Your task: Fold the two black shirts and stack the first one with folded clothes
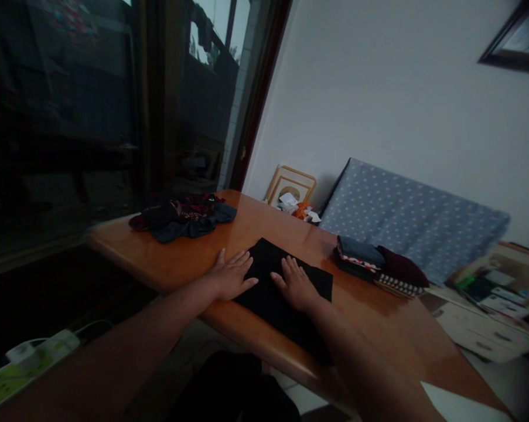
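black cloth (pixel 269 299), white-flecked blue cover (pixel 405 217)

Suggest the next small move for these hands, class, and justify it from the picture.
Probably, gently smooth the black cloth outward: it lies spread on the table, with the left hand open across its edge and the right hand open on top, neither gripping it.

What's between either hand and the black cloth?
Nothing visible. The right hand lies directly on the black cloth; the left hand is at its left edge. The loose clothes and folded stack sit apart, on either side.
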A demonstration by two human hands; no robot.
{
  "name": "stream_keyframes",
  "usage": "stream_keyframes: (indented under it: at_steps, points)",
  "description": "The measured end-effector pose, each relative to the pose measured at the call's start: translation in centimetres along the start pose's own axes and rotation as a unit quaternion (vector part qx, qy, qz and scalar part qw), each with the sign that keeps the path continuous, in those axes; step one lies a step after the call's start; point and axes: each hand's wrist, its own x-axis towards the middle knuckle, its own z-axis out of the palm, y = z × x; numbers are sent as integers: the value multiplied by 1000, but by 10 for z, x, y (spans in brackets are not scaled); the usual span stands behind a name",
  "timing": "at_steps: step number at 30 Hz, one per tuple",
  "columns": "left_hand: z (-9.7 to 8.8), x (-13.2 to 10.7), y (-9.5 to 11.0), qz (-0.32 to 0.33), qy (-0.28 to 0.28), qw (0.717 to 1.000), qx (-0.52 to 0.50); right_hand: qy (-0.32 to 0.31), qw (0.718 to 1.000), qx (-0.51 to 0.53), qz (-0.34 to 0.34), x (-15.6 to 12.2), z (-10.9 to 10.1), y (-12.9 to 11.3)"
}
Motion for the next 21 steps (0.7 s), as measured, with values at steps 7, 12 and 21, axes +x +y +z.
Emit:
stream_keyframes:
  at_steps: [7, 12, 21]
  points:
    - [0, 1, -1, 3, -5, 1000, -10, -34, 999, -1, 2, -11, 14, -15]
    - [4, 4, -4, -1, -1, 1000, -10, -32, 997, 5, 72, -25, 8, 17]
    - [8, 8, -5, -1, -10, 1000, -5, -32, 982, -27, 183, -66, -4, 67]
